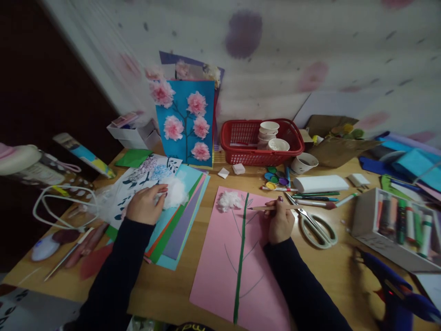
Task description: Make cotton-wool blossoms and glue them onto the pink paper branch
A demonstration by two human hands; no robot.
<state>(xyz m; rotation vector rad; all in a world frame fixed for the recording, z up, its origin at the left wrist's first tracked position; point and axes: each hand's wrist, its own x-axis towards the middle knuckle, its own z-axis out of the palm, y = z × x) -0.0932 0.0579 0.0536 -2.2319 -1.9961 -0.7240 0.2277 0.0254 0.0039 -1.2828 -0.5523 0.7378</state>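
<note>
A pink sheet (pixel 220 271) lies in front of me with a green painted stem (pixel 240 257) and thin pencil branches. A white cotton tuft (pixel 228 200) sits at its top left. My right hand (pixel 280 223) rests on the sheet's right edge, closed round a thin paintbrush (pixel 272 208) held level, tip pointing left towards the stem. My left hand (pixel 146 206) reaches over a stack of coloured paper (pixel 179 220), its fingers closed on a lump of white cotton wool (pixel 175 192).
Scissors (pixel 315 225) lie just right of my right hand. Behind are a red basket (pixel 241 151) of paper cups, paint pots (pixel 274 177), markers, and a blue flower picture (pixel 186 122). A marker box (pixel 396 225) and blue glue gun (pixel 392 285) sit right.
</note>
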